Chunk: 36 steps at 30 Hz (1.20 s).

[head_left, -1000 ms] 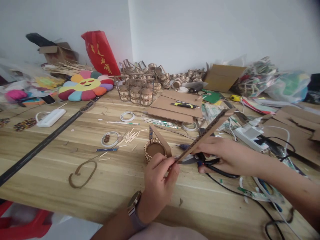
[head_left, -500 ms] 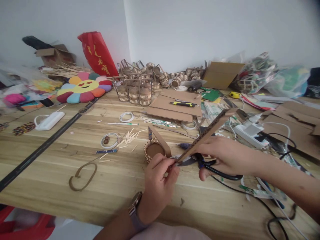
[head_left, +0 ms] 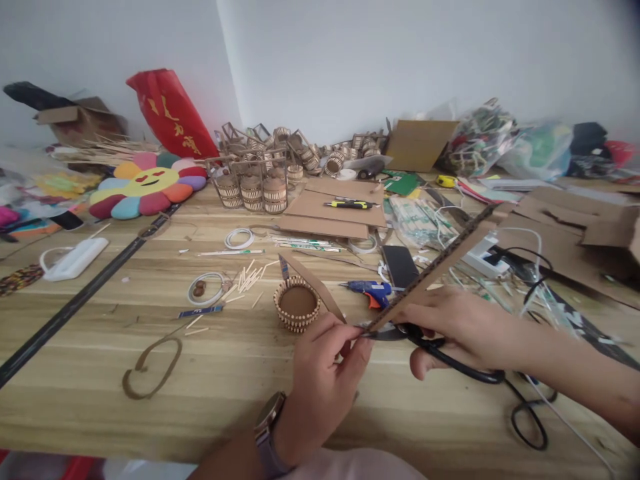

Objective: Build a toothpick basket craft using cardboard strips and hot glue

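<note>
My left hand [head_left: 325, 373], with a watch on its wrist, pinches the lower end of a cardboard strip [head_left: 435, 263]. My right hand [head_left: 450, 330] is closed round black-handled scissors [head_left: 455, 360], whose blades lie at the strip's pinched end. The strip slants up to the right above my right hand. Just beyond my left hand, a small round basket [head_left: 297, 303] with a brown bottom stands on the table. Another thin cardboard piece [head_left: 315, 283] leans from the basket's far side toward my left fingers. A blue glue gun [head_left: 370, 290] lies behind the scissors.
Flat cardboard [head_left: 325, 213] bears a yellow-black cutter [head_left: 350, 204]. Holders with small baskets [head_left: 250, 190] stand behind. Short sticks [head_left: 250, 277], a tape ring [head_left: 206, 288] and a curled brown strip [head_left: 153, 367] lie left. A phone [head_left: 400, 267] and cables [head_left: 530, 427] are right.
The view has shifted to the right. Both hands still hold the strip and scissors, now slightly farther right of the basket. The glue gun and phone show more fully.
</note>
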Each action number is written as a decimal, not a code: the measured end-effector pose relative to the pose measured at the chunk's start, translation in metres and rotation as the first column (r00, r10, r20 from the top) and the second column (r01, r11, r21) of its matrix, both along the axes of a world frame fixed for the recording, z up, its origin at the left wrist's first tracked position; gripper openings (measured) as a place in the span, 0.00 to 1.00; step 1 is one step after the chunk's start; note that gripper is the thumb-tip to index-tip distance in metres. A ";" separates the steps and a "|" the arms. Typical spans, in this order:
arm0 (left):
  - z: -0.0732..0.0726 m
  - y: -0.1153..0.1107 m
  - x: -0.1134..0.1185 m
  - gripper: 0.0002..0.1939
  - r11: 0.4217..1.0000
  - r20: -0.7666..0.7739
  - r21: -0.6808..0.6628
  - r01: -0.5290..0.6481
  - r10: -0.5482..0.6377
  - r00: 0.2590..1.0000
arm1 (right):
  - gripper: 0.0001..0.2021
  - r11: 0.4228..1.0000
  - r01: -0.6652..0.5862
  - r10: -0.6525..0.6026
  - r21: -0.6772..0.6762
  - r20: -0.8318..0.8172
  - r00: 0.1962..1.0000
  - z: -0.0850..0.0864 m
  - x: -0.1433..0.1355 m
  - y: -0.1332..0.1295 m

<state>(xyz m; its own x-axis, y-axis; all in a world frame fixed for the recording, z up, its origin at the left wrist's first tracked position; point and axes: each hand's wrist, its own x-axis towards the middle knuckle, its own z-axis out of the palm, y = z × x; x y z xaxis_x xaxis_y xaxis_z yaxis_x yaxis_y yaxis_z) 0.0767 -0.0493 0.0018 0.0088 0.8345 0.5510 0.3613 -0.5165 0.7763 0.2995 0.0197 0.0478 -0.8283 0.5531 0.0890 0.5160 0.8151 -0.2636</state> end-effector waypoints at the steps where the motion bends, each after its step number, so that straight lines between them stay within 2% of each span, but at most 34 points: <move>1: 0.001 -0.001 0.001 0.12 1.000 -0.005 -0.013 0.004 -0.004 1.000 | 0.24 1.000 -0.012 0.012 -0.011 -0.005 1.000 -0.003 0.001 -0.002; 10: 0.001 -0.006 0.014 0.11 0.983 0.010 -0.166 0.082 -0.081 0.997 | 0.23 0.999 0.011 -0.012 -0.031 -0.017 1.000 -0.028 0.018 -0.012; 16: -0.008 -0.001 0.022 0.11 0.924 0.105 -0.355 0.142 -0.112 0.988 | 0.23 0.997 0.062 -0.062 -0.055 -0.008 0.998 -0.046 0.026 -0.015; 26: -0.015 0.006 0.027 0.12 0.849 0.136 -0.493 0.191 -0.142 0.980 | 0.25 0.993 0.090 -0.093 -0.077 -0.036 0.995 -0.059 0.032 -0.021; 30: -0.017 0.007 0.026 0.12 0.833 0.151 -0.508 0.219 -0.165 0.975 | 0.26 0.975 0.212 -0.212 -0.069 0.009 0.977 -0.060 0.048 -0.016; 32: -0.017 0.006 0.024 0.12 0.830 0.170 -0.501 0.245 -0.183 0.968 | 0.25 0.929 0.371 -0.369 -0.015 0.067 0.927 -0.058 0.066 -0.008; 33: -0.017 0.006 0.022 0.12 0.829 0.178 -0.496 0.256 -0.192 0.965 | 0.25 0.877 0.480 -0.480 0.031 0.093 0.872 -0.058 0.077 -0.004; 34: -0.017 0.006 0.021 0.12 0.829 0.186 -0.492 0.266 -0.198 0.962 | 0.24 0.802 0.594 -0.598 0.071 0.118 0.793 -0.059 0.089 0.001; 36: -0.017 0.006 0.018 0.12 0.829 0.209 -0.485 0.280 -0.202 0.957 | 0.21 0.669 0.735 -0.742 0.107 0.128 0.658 -0.063 0.113 0.010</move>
<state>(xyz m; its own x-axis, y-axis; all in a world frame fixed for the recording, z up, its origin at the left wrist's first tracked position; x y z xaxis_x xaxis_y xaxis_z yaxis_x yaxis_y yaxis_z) 0.0944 -0.0429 -0.0154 0.2010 0.9774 0.0655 0.1428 -0.0954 0.9852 0.4129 0.0298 -0.0153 -0.1528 0.9874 0.0411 0.9819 0.1564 -0.1070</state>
